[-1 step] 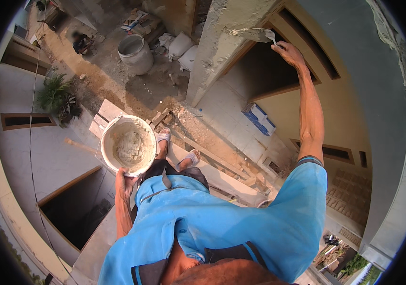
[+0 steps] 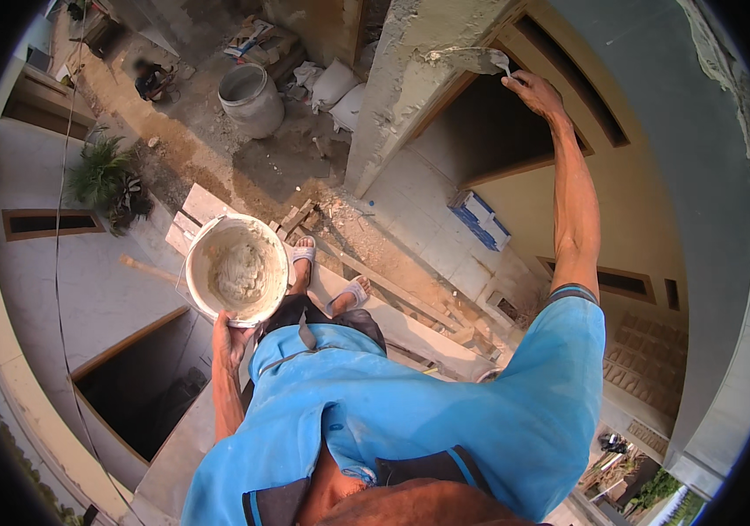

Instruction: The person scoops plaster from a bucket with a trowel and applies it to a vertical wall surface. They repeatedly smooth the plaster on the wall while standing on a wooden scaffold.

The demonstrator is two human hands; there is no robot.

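Note:
My right hand [image 2: 533,95], raised at the upper right, grips a trowel [image 2: 480,61] by its handle. The blade lies against a rough plastered concrete column [image 2: 397,96] and is smeared with pale filler. Low at the left, my left hand [image 2: 233,337] holds a white bucket [image 2: 202,272] by its lower edge in view. Pale, thick paste [image 2: 241,267] is spread inside the bucket. Below me, my sandalled feet [image 2: 303,254] stand on wooden planks [image 2: 392,333].
A crouching person [image 2: 151,83] is in the alley at upper left, beside a large grey cylindrical container [image 2: 250,101], white sacks [image 2: 335,88] and rubble. A plant [image 2: 107,175], a hanging cable [image 2: 59,263], a doorway opening [image 2: 142,386] and a blue-and-white box [image 2: 478,217] surround the scaffold.

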